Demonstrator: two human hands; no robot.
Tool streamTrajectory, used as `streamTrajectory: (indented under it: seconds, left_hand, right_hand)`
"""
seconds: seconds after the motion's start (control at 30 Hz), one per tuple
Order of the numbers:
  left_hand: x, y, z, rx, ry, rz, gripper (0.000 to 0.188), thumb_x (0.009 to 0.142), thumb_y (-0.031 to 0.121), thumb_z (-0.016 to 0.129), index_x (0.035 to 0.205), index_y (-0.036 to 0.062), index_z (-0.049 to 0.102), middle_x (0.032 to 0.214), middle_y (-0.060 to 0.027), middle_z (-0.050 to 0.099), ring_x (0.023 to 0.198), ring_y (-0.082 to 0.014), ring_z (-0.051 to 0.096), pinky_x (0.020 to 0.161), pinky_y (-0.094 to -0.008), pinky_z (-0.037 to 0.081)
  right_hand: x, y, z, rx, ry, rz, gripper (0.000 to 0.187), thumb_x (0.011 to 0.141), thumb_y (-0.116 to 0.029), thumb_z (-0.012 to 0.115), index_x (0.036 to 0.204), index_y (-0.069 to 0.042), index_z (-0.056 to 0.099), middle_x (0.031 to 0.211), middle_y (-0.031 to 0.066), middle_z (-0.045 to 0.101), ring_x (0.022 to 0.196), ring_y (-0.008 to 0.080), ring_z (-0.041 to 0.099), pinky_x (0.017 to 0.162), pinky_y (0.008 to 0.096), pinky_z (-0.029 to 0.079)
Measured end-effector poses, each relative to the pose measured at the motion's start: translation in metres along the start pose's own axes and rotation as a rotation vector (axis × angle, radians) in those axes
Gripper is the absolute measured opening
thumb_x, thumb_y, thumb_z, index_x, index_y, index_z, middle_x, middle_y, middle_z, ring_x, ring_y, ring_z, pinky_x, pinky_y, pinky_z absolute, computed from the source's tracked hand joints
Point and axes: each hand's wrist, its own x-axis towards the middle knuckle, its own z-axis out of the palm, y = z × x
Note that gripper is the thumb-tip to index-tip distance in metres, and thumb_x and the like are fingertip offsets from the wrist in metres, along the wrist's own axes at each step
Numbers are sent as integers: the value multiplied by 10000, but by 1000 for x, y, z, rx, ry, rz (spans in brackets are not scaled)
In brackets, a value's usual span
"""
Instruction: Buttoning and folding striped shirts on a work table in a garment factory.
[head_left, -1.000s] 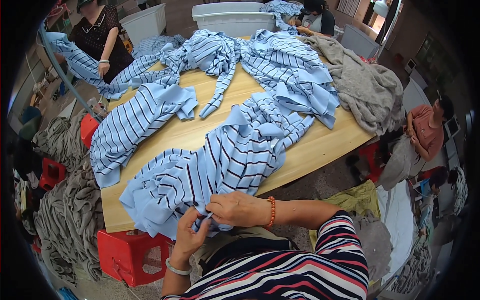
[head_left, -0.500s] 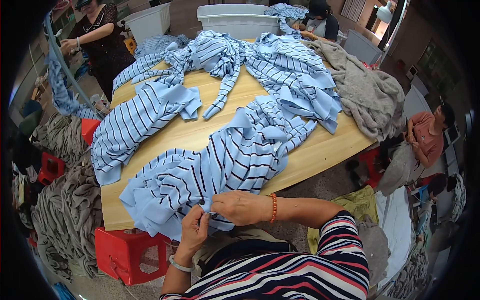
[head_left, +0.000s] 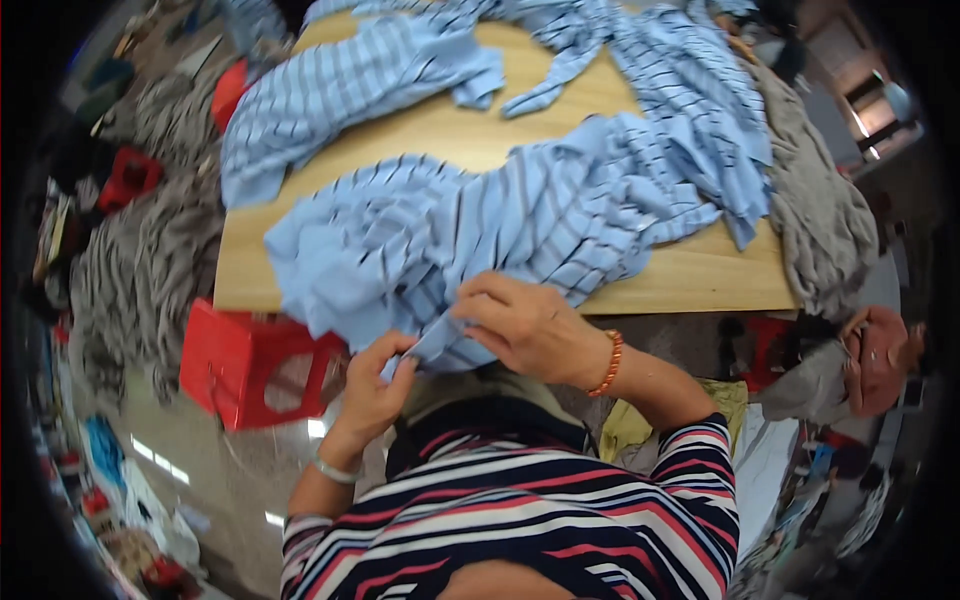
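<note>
A light blue knit garment [head_left: 520, 225] with dark stripes lies bunched over the near edge of the wooden table [head_left: 700, 290]. Its plain blue edge hangs down in front of my body. My left hand [head_left: 375, 390] pinches that edge between thumb and fingers. Just right of it, my right hand [head_left: 530, 325] has thumb and fingertips closed on the same edge a little higher up. A short stretch of fabric runs between the two hands. Blur hides whether anything small sits in the right fingertips.
More striped blue garments [head_left: 340, 85] lie farther back on the table. A grey knit pile [head_left: 815, 190] drapes over its right side. A red stool [head_left: 240, 365] stands at the near left corner, beside grey heaps [head_left: 150, 270]. One person [head_left: 885, 350] sits at the right.
The view has tipped downward, so the table sits higher in the picture. My hands have drawn apart somewhat, with the garment's edge stretched between them.
</note>
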Motion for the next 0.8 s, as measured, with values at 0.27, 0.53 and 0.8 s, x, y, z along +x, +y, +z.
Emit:
streamTrajectory:
  seconds: [0.27, 0.53, 0.8]
  left_hand:
    - [-8, 9, 23, -112, 87, 54, 285, 738, 13, 690, 1011, 34, 611, 898, -91, 633, 794, -222, 585, 726, -319, 452]
    - [11, -3, 20, 380, 62, 296, 277, 683, 0, 670, 953, 58, 645, 806, -75, 654, 754, -216, 610, 724, -339, 442]
    - [47, -60, 34, -1419, -433, -320, 491, 840, 270, 691, 1261, 74, 531, 1080, -93, 590, 980, -213, 561, 800, -340, 481]
  right_hand:
    - [4, -8, 7, 24, -117, -60, 161, 762, -19, 682, 913, -44, 633, 839, 84, 576, 692, 262, 608, 559, 334, 483]
    - [-6, -12, 7, -102, -55, -187, 148, 753, 0, 676, 891, -37, 638, 815, 92, 586, 642, 256, 605, 542, 328, 488]
    - [-13, -7, 12, -8, -100, -147, 214, 745, -6, 636, 936, -49, 553, 839, 94, 527, 689, 293, 593, 557, 373, 497]
